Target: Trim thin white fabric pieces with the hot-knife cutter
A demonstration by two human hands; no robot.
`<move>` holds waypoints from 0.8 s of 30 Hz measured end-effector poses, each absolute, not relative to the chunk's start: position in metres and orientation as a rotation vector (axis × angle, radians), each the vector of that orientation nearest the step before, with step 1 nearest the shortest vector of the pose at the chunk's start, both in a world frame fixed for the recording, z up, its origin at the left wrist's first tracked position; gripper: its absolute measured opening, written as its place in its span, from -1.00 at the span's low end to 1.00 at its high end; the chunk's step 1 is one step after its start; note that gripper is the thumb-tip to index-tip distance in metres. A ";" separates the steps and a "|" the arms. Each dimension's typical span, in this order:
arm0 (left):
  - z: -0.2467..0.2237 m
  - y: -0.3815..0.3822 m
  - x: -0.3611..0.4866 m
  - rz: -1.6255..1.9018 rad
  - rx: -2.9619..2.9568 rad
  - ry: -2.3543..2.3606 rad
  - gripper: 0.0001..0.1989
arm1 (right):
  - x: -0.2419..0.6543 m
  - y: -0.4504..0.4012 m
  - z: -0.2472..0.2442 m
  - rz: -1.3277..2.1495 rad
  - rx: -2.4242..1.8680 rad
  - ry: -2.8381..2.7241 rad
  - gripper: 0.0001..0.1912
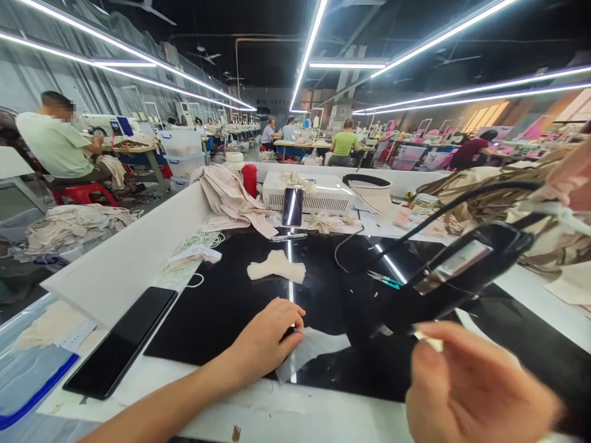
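One translucent sheet [321,346] is touched by the left hand [265,335], grip indeterminable, at the near edge of the black surface [207,320]. A pale piece [430,339] is pinched by the right hand [471,381]. Cream fabric [50,326] is contained in the blue-rimmed bin [42,392].

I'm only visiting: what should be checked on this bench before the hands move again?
1. Left hand touching the sheer pale piece: ok.
2. Right hand gripping something securely: cannot tell, it is blurred.
3. Cream fabric piece lying on the black board: ok.
4. Teal-handled scissors apart from both hands: ok.
5. Black smartphone at left apart from the sheer pale piece: ok.
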State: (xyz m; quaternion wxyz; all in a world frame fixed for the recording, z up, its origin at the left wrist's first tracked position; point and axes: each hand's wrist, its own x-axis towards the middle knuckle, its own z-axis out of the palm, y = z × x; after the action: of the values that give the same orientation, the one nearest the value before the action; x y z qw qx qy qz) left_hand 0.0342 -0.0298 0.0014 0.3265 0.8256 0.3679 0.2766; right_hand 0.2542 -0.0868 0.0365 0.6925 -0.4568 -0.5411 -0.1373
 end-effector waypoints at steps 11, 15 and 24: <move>0.017 -0.013 0.021 0.769 1.872 0.998 -0.88 | 0.238 -0.044 0.004 0.449 -1.230 -1.947 -0.79; 0.023 0.012 0.017 0.844 1.814 1.031 -0.86 | 0.230 -0.016 0.012 0.457 -1.252 -1.884 -0.79; 0.028 0.075 0.012 1.002 1.996 1.409 -0.81 | 0.201 0.056 0.012 0.167 -1.463 -1.868 -0.87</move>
State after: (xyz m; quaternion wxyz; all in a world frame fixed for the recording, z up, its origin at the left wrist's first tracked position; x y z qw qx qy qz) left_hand 0.0120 0.0754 0.0283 0.2480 0.7322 0.5170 0.3676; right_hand 0.2014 0.0563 0.0118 0.3724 -0.5709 -0.7288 0.0653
